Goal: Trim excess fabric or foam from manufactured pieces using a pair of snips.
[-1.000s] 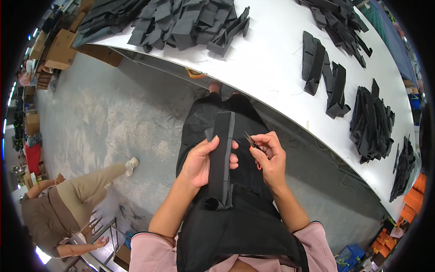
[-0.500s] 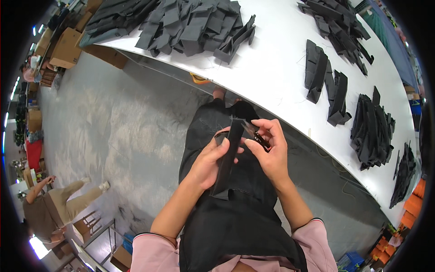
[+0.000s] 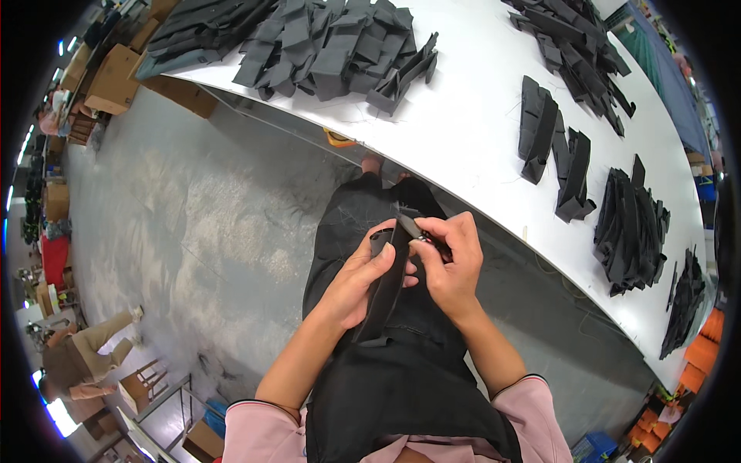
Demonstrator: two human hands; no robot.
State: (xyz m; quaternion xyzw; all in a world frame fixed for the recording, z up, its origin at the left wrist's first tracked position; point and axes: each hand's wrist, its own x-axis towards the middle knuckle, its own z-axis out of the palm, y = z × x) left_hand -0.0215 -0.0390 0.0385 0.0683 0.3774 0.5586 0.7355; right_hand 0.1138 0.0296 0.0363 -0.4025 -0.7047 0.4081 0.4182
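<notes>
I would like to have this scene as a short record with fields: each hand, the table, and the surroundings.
Left hand: holds a black fabric strip
Right hand: holds small dark scissors near the strip's upper end
Blade contact: cannot tell
Table: white, with several separate piles of black fabric pieces
Left side: another person in a brown top; cardboard box
Right edge: orange items
</notes>
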